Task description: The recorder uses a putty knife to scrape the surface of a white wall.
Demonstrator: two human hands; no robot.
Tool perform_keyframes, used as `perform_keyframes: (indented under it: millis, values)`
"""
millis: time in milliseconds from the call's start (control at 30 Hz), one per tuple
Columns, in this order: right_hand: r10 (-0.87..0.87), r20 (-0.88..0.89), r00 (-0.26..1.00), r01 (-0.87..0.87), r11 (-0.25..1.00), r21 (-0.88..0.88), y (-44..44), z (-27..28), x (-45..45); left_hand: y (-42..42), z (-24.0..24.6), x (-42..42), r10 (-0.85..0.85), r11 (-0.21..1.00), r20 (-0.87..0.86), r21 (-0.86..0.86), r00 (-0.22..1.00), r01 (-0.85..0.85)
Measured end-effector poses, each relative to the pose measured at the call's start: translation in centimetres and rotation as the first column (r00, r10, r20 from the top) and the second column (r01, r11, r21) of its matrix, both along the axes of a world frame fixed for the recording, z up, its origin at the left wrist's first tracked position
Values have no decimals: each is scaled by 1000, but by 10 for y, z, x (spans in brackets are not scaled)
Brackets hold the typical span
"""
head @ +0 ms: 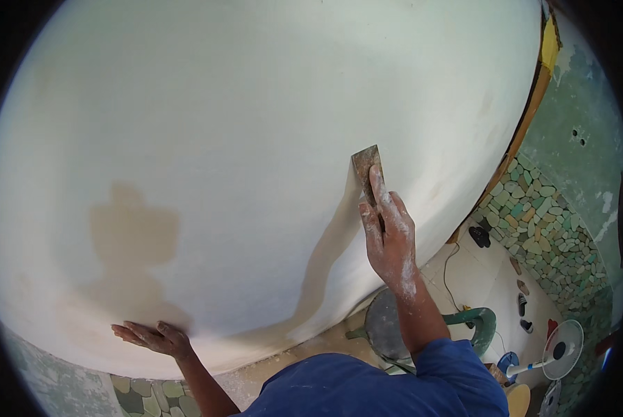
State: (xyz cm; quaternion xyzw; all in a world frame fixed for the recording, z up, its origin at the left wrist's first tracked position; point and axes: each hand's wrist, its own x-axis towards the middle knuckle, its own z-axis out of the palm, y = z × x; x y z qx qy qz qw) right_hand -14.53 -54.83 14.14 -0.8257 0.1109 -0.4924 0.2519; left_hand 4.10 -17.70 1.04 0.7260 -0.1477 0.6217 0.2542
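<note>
A broad white plastered wall (238, 130) fills most of the view, smooth on its surface. My right hand (389, 229), dusted with white powder, grips a worn putty knife (366, 159); its wide blade end lies at the wall, and a finger rests along the blade. Low on the left, my left hand (152, 338) is spread near the wall's lower part with nothing in it. Whether its palm touches the wall I cannot tell. Shadows of my head and right arm fall on the white surface.
Below right stand a dark round-topped stool or container (387, 323) and a curved green tube-like part (483, 328). A white fan (562, 349), a cable (445, 271) and several shoes (479, 236) are on the tiled floor. A pebble-mosaic wall (540, 219) and wooden edging (530, 112) run along the right.
</note>
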Motion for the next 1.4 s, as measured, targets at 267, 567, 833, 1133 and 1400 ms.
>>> perform_keyframes:
  millis: [267,567,833,1133,1400]
  values:
    - [-50,-26,998,51,998,21,9,-12,-2,-3,-1,6,-71,997,24,-6,997,71]
    - [-87,-20,996,88,996,33,7,5,3,-8,-1,8,-107,994,20,-6,994,108]
    - [-84,40,996,87,993,-80,-1,10,6,-13,0,9,-90,996,-4,-23,996,90]
    - [-63,-58,996,68,992,104,-1,21,6,-20,5,9,-82,996,16,-19,997,82]
    - [20,-78,997,-13,995,96,17,29,16,-24,5,11,-90,995,27,-34,996,91]
